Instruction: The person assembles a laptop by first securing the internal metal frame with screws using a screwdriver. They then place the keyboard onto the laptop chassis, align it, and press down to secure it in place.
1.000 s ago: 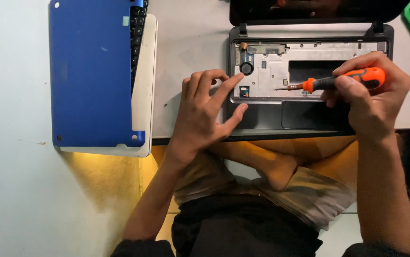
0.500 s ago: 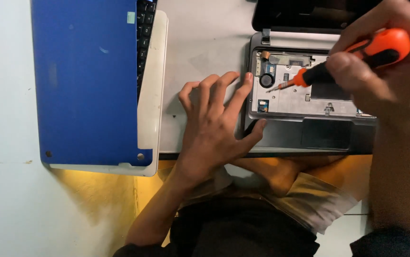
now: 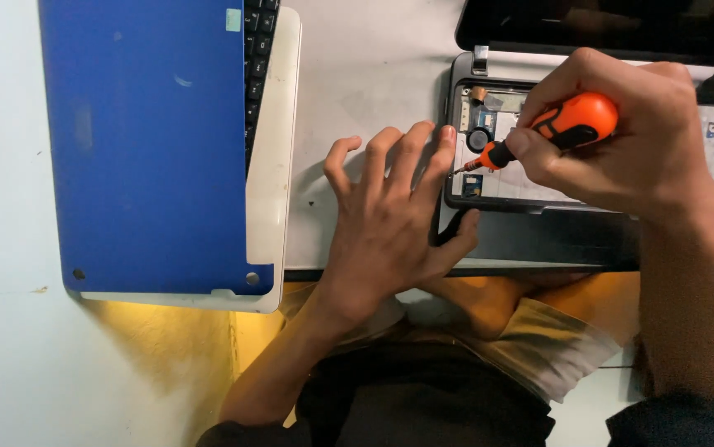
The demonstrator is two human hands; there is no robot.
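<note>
Now my right hand (image 3: 630, 149) has swung in closer, fingers pinching the orange screwdriver (image 3: 552, 132), tip down inside the opened laptop (image 3: 539, 236). My left hand (image 3: 390, 215), fingers spread, still braces its left edge, so screw work continues.

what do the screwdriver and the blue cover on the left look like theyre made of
Screwdriver: the orange handle, held in the right hand, looks like glossy moulded plastic; the thin shaft appears to be metal, too small to be sure. Blue cover: likely matte plastic, flat and evenly coloured with faint scuffs.
</note>
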